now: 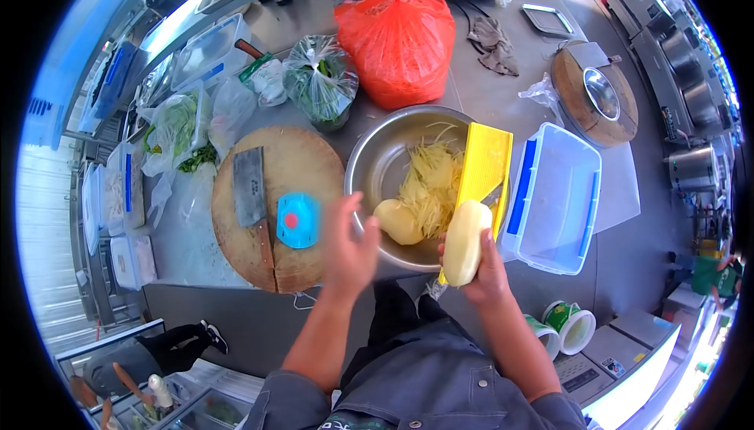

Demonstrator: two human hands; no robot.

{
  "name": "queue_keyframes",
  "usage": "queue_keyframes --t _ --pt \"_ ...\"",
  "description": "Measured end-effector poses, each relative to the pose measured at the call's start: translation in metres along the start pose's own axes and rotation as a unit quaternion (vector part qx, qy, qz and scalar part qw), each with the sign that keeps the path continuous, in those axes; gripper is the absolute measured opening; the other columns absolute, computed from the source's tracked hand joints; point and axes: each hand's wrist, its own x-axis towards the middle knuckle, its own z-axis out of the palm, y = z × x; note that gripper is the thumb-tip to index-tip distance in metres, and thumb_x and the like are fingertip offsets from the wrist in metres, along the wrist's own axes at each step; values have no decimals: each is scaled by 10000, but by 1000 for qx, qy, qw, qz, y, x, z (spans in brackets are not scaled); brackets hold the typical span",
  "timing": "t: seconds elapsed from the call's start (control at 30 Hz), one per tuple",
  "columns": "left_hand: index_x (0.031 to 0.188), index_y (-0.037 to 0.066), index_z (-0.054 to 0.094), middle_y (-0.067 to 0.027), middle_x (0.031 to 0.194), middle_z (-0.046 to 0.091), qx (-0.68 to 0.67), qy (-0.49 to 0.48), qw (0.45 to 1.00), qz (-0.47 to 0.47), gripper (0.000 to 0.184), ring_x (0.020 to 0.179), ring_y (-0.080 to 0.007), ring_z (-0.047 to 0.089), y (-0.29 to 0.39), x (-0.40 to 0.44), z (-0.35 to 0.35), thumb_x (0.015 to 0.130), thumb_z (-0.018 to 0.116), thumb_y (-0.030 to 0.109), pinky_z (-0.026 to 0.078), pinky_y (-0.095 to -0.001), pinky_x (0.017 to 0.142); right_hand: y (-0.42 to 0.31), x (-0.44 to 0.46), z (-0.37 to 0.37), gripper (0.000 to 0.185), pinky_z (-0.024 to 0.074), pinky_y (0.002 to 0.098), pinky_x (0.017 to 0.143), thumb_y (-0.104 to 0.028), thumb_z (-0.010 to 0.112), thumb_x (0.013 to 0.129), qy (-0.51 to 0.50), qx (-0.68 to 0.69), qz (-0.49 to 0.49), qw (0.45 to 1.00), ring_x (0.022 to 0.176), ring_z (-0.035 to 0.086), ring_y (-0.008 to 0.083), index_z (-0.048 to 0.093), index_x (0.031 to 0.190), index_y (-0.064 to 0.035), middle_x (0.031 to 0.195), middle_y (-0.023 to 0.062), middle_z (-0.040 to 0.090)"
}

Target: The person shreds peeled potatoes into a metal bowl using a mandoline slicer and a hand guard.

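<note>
My right hand grips a long peeled potato upright against the lower part of a yellow grater. The grater leans on the right rim of a large steel bowl. Inside the bowl are a heap of pale shredded potato and another peeled potato. My left hand, somewhat blurred, hovers at the bowl's left edge with fingers apart and nothing in them. Beside it, a blue plastic piece with a red centre lies on a round wooden chopping board, next to a cleaver.
Right of the bowl stands a clear plastic bin with blue handles. Behind are a red plastic bag and a bag of greens. Another round board carries a steel bowl. Another person's legs show lower left.
</note>
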Motion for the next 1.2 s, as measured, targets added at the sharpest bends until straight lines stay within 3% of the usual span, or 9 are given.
queue_keyframes --t 0.13,0.2,0.33,0.43,0.53,0.7,1.03,1.13,1.2 --pt "1386 43 488 -233 1300 521 255 82 962 -55 615 1162 -376 534 -94 7 -43 837 747 139 464 -434 981 -5 -6 -1 715 567 458 878 -599 547 956 -6 -9 -5 1000 1055 658 328 463 1379 -29 1191 171 634" --pt "1387 55 500 -244 1333 491 369 -13 924 -97 647 1198 -411 496 -120 9 -46 816 773 189 454 -452 992 -5 -9 2 730 567 477 883 -609 539 955 -5 -22 -10 1000 1071 656 347 459 1379 -20 1194 174 633" --pt "1378 62 523 -225 1322 539 383 -16 921 -74 649 1166 -364 553 -128 16 -57 820 786 266 474 -454 977 -6 -11 6 749 574 469 868 -619 549 944 1 -36 -11 999 1063 658 341 456 1381 -17 1195 178 631" --pt "1305 54 580 -170 1265 615 60 56 970 -231 514 1102 -299 617 -119 20 -74 891 717 325 507 -448 958 -6 -13 7 765 578 463 854 -627 552 938 -3 -48 -17 999 1050 662 336 449 1383 -13 1199 181 629" --pt "1212 71 623 -100 1214 660 -653 127 704 -249 327 1093 -274 639 -126 6 -89 1005 524 305 523 -433 982 -6 -16 14 784 580 458 847 -636 554 933 -4 -59 -23 998 1040 662 335 439 1387 -7 1205 183 623" --pt "1252 58 618 -141 1264 649 -808 67 557 -177 383 1167 -311 614 -101 -7 -57 989 544 326 512 -465 1007 -6 -18 23 759 572 468 867 -611 546 951 -12 -59 -25 998 1054 656 341 434 1389 -1 1203 192 619" --pt "1261 45 600 -129 1249 646 -773 -2 581 -254 378 1128 -278 632 -47 -12 -17 1012 543 324 533 -440 981 0 -22 36 650 529 455 955 -389 619 970 -23 -136 -80 987 1116 633 299 379 1449 -21 1269 160 599" --pt "1302 32 572 -118 1263 633 -704 20 649 -290 416 1145 -248 621 -18 -16 -6 1026 533 340 514 -405 1000 0 -23 47 641 481 400 1011 -311 621 979 -18 -120 -65 990 1218 557 238 337 1492 -53 1358 114 533" --pt "1382 -13 514 -113 1289 616 -559 -17 820 -125 444 1173 -191 592 5 -17 -1 1037 530 266 477 -343 1010 0 -23 50 635 477 398 1014 -309 612 986 -13 -101 -61 993 1222 552 235 332 1498 -59 1360 109 530"
